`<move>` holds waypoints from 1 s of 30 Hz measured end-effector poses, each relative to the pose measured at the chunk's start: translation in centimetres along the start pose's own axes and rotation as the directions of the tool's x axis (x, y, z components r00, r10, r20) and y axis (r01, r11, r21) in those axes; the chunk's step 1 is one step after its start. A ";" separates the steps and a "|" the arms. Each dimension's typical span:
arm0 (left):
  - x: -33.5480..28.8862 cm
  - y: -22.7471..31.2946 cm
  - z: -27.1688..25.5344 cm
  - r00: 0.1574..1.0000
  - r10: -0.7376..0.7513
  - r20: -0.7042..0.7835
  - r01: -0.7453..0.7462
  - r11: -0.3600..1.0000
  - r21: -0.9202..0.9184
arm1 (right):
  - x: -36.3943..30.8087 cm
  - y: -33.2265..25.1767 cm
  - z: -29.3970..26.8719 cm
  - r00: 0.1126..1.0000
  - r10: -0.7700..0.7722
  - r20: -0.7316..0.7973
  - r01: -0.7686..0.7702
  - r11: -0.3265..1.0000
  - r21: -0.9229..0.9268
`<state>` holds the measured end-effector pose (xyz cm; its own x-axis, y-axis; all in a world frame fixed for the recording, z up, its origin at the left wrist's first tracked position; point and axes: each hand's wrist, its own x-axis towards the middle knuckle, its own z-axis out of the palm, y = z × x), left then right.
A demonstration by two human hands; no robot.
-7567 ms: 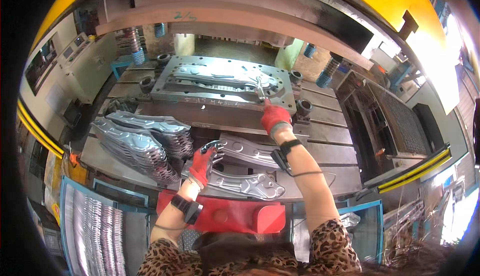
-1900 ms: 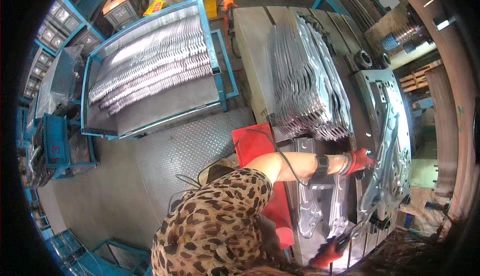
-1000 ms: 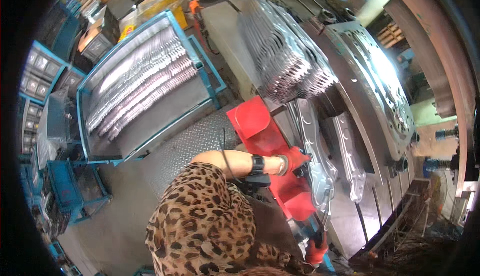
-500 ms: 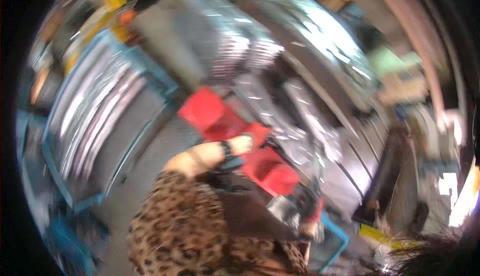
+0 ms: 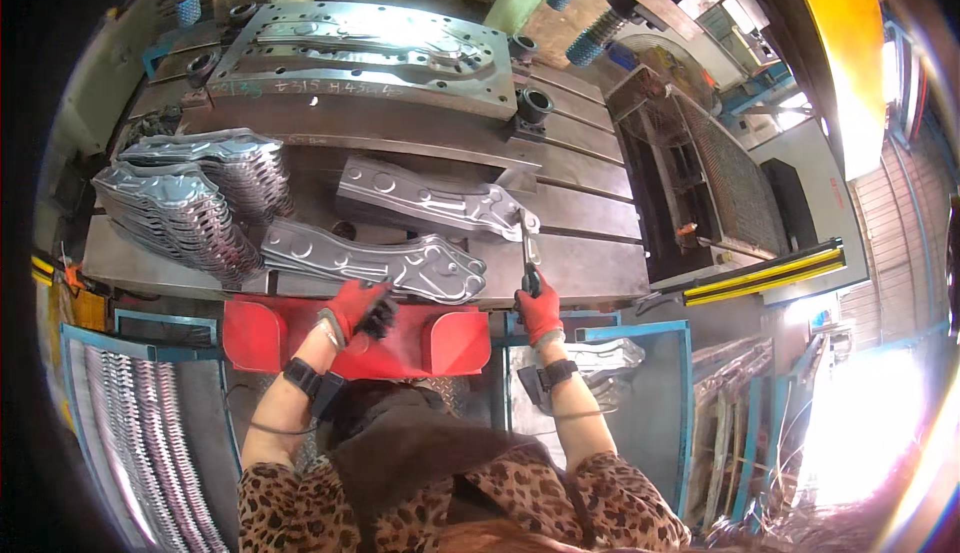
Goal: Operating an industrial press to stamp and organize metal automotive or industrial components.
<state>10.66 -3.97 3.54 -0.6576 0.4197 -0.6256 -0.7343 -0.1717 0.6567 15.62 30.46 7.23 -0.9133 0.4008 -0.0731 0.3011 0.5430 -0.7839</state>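
A near pile and a far pile of pressed metal panels are laid on the slotted press bed, the near one along its front edge. A slim metal hand tool is held upright by the right hand, the grip closed around its dark handle, and its tip is seen at the right end of the far pile; whether a panel is pinched there or merely overlapped cannot be told. The left hand is placed by the front edge of the near pile with its fingers curled, and whether anything is held in that grip cannot be told. If only a corner is caught by the tool, a panel could be swung round or dropped, since its weight would be carried far from the hold. Where panels are closely nested, two might be lifted together. The near pile could be dragged over the front edge onto the red holder if its rim is pulled, and the left hand could be nipped between the layers. The tall stacks at the left could be toppled by a knock, being built of many loose-looking layers.
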 end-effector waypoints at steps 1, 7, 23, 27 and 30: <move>0.4 0.1 0.4 1.000 0.001 -0.018 0.000 1.000 0.020 | -0.4 -0.1 0.2 0.997 0.072 0.018 -0.071 0.996 -0.050; 7.0 3.2 2.0 0.870 0.374 0.320 -0.306 0.920 -0.245 | -5.0 -4.0 -4.2 0.961 -0.254 -0.105 0.245 0.965 -0.089; 7.1 14.9 2.4 0.752 0.656 -0.065 -0.607 0.649 -0.459 | -3.9 -12.3 -6.3 0.968 -0.252 0.019 0.240 0.941 0.237; 8.2 23.1 -1.5 0.674 0.732 0.102 -0.430 0.501 -0.752 | 5.1 -16.4 -0.8 0.988 -0.081 0.134 0.039 0.955 0.294; 8.4 27.4 -2.6 0.619 0.779 0.101 -0.481 0.478 -0.735 | 11.9 -19.9 3.9 0.968 -0.240 0.077 0.228 0.963 0.145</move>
<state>-15.39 -7.46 15.23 -0.9619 0.2163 0.1673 -0.1582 -0.9392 0.3048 -2.29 21.55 19.61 -0.9771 0.2007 0.0705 0.0420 0.5070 -0.8609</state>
